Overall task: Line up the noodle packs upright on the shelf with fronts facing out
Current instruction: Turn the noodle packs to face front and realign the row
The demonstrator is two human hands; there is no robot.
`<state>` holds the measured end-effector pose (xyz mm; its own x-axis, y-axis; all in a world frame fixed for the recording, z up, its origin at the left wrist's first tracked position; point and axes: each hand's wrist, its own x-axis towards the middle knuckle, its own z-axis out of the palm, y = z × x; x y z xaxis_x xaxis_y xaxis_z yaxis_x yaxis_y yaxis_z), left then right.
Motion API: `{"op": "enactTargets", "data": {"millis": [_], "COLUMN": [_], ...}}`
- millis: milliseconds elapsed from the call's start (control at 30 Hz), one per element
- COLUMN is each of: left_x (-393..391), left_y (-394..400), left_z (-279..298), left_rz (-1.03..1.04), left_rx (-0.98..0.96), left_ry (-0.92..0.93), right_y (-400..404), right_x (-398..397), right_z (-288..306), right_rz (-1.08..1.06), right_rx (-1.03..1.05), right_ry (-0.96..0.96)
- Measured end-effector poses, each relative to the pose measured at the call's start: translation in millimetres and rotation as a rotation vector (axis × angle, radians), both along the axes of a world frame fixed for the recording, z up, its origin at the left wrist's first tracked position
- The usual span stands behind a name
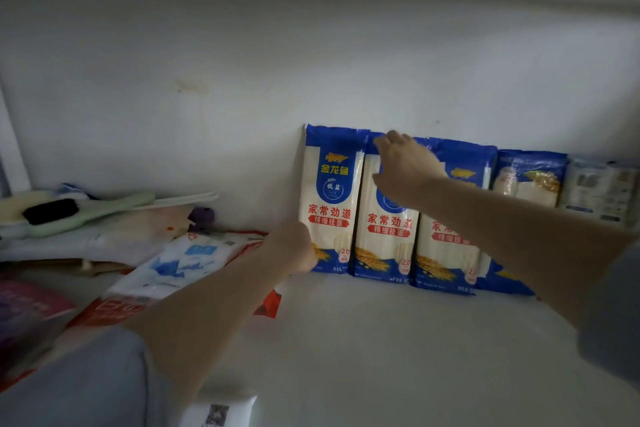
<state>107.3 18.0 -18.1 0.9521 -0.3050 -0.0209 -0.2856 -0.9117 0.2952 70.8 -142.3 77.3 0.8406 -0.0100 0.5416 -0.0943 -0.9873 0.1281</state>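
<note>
— Looking through the head camera, what worries you?

— The row leans on the white back wall (242,62) of the white shelf (363,340), so it can topple. Three tall blue-and-white plastic noodle packs stand side by side, fronts out: the left noodle pack (329,204), the middle noodle pack (388,239) and the right noodle pack (446,246), each touching its neighbour.

— And the hands?

— The right hand (403,163) reaches over the top of the middle noodle pack, fingers bent onto its upper edge; whether it pinches the edge or only presses there, I cannot tell. The left hand (292,246) is curled at the lower left corner of the left noodle pack, touching it; it looks like a brace, not a grasp, holding nothing.

— So what goes wrong?

— If the upper hand pulls forward, the middle pack could tip out and drag both neighbours. If the lower hand pushes too hard, the bases slide rightward and the row skews.

— Anything beyond the right wrist?

— A smaller blue pack with a clear window (530,177) and a pale grey printed pack (602,187) stand just beside the row; a shove could knock them. Left of the lower hand, a white-and-blue bag (180,263) on a red bag (114,308) could snag an elbow.
</note>
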Motion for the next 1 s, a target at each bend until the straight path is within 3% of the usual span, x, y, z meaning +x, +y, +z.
{"op": "enactTargets", "data": {"millis": [167,267,500,833,1000], "left_x": [-48,-74,-116,-138,-117], "left_y": [-13,-23,-63,-140,-185], "left_z": [4,10,31,72,76], "left_rz": [-0.292,-0.418,-0.526,-0.611,-0.53], "left_rx": [0.259,0.315,0.42,0.479,0.264], "left_ry": [-0.11,-0.057,0.043,-0.025,-0.087], "right_y": [-6,-17,-56,-134,-172], "right_x": [-59,-90,-146,-171,-162], "right_z": [-26,-36,-32,-4,5], "right_rz": [-0.03,-0.076,-0.099,-0.235,-0.307], "right_rx": [0.077,0.138,0.014,0.0,0.078], "right_ry": [0.261,0.449,0.769,0.82,0.593]}}
